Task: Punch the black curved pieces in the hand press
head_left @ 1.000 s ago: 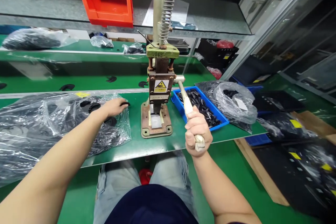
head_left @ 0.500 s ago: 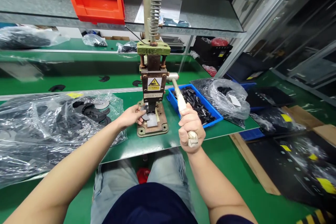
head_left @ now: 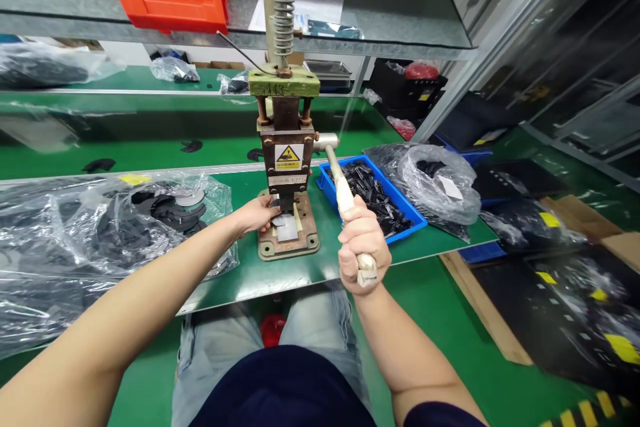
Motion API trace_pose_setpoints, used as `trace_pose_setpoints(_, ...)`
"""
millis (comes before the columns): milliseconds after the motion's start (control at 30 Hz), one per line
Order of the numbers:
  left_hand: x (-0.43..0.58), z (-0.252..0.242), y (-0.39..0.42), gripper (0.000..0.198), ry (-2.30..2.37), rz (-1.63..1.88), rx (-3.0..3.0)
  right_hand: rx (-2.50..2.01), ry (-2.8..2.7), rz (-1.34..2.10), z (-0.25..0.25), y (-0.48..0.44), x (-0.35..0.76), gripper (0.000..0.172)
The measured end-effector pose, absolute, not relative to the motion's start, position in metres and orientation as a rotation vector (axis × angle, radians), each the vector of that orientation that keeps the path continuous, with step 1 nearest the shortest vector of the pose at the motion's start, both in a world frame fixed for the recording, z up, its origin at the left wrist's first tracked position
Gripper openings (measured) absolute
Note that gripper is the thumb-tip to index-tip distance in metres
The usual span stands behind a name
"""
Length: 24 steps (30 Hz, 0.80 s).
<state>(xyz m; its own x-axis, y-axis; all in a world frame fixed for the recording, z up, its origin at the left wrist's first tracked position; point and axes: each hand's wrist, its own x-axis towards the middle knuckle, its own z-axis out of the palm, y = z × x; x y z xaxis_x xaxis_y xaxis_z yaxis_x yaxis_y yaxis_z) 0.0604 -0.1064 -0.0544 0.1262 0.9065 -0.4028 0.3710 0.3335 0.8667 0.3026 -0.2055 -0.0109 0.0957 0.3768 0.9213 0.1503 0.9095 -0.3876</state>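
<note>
A hand press [head_left: 287, 153] with a green top plate, a tall spring and a yellow warning label stands on the green bench. My right hand [head_left: 364, 247] is wrapped around its lever [head_left: 343, 193], which is covered in pale tape and slants down toward me. My left hand [head_left: 257, 215] pinches a thin dark curved piece [head_left: 277, 218] at the left side of the press base [head_left: 273, 247], under the ram. Much of that piece is hidden by my fingers and the press. A pale metal plate [head_left: 287, 232] lies on the base in front of it.
Right of the press sits a blue tray [head_left: 400, 235] full of small black parts. Behind it lies a plastic bag [head_left: 435, 180]. A large clear bag of dark curved pieces [head_left: 110, 240] covers the bench's left. A red bin [head_left: 173, 10] stands on the shelf above.
My left hand has moved slightly, bringing the curved piece further in under the ram. My right hand keeps its hold on the lever. The view has shifted a little.
</note>
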Motion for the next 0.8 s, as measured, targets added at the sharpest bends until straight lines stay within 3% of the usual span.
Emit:
trace_pose_setpoints(367,0.023,-0.057,-0.111,0.036,1.271,0.684,1.468,-0.468,-1.514,0.152,-0.009,-0.202,0.309,0.015)
trace_pose_setpoints(467,-0.039,-0.055,-0.103,0.03,1.593,0.644,1.748,-0.453,-1.499,0.154,-0.009,-0.201,0.307,0.015)
trace_pose_setpoints(600,-0.119,-0.059,-0.092,0.034,2.141,0.173,1.96,-0.44,-1.482,0.155,-0.01,-0.2,0.305,0.015)
trace_pose_setpoints(700,-0.148,-0.066,-0.091,0.041,2.204,-0.097,1.979,-0.419,-1.478,0.155,-0.009,-0.2,0.304,0.016)
trace_pose_setpoints(800,-0.151,-0.068,-0.094,0.03,2.151,-0.122,2.034,-0.419,-1.472,0.149,-0.009,-0.2,0.303,0.016)
